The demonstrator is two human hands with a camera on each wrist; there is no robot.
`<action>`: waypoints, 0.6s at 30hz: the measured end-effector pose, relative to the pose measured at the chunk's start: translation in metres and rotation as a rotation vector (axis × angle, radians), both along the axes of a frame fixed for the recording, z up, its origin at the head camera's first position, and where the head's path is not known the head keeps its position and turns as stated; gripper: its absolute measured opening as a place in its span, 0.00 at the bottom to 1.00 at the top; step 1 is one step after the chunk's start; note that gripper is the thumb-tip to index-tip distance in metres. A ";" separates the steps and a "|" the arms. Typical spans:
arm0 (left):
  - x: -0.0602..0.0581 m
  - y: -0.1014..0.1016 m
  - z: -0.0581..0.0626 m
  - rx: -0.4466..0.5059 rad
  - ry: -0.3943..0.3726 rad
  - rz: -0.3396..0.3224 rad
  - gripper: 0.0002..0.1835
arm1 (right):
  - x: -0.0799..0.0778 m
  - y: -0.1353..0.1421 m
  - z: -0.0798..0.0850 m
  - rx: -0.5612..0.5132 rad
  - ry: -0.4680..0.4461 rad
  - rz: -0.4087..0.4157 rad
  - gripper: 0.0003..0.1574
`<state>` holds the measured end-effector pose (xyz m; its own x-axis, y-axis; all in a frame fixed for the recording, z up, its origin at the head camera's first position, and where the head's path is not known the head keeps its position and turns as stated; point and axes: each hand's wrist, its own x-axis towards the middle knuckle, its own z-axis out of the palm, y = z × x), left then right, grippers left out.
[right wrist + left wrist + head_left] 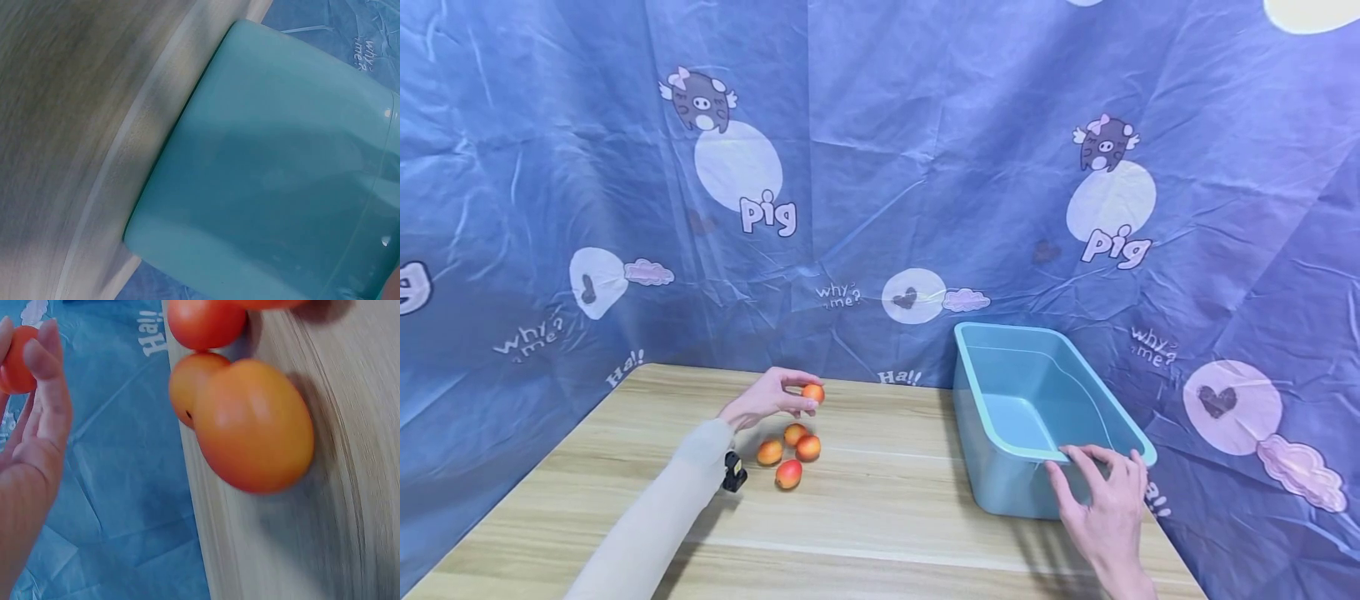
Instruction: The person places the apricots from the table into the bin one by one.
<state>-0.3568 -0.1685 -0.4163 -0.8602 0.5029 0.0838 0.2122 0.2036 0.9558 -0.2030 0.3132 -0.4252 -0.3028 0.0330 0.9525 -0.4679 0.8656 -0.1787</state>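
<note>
My left hand [767,398] pinches a small orange-red fruit [813,394] between thumb and fingers, above the far part of the table. The same held fruit [20,361] shows at the upper left of the left wrist view. Just nearer than this hand, several more fruits [788,474], yellow-orange to red, lie grouped on the wood. On the right, my right hand [1105,500] grips the near rim of a light-blue plastic bin [973,392], fingertips over the edge and thumb at the outer wall. In the right wrist view the bin's outer wall [269,162] fills much of the picture.
The wooden table [880,517] carries the fruits and the bin. A blue printed cloth [880,208] hangs behind the table and along its sides. The bin stands at the table's right edge, close to the cloth. A small black device [734,472] sits at the left wrist.
</note>
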 end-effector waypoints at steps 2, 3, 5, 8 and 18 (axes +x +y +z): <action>0.000 0.003 0.001 -0.003 0.014 0.000 0.28 | 0.000 0.000 0.000 -0.001 0.002 0.000 0.35; 0.000 0.004 0.001 -0.010 0.024 0.005 0.27 | 0.000 0.000 0.000 -0.001 0.003 0.000 0.35; -0.001 0.007 0.002 -0.009 0.040 0.011 0.26 | 0.000 0.000 0.000 -0.001 0.004 0.000 0.35; -0.002 0.013 0.006 0.011 0.066 0.003 0.24 | -0.001 0.000 0.000 -0.002 0.005 0.001 0.35; -0.002 0.038 0.016 0.036 0.137 0.012 0.21 | 0.000 -0.001 0.000 0.001 -0.001 0.000 0.35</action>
<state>-0.3584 -0.1301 -0.4006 -0.8455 0.4872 0.2186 0.3388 0.1729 0.9248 -0.2032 0.3124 -0.4249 -0.3036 0.0322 0.9523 -0.4681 0.8655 -0.1785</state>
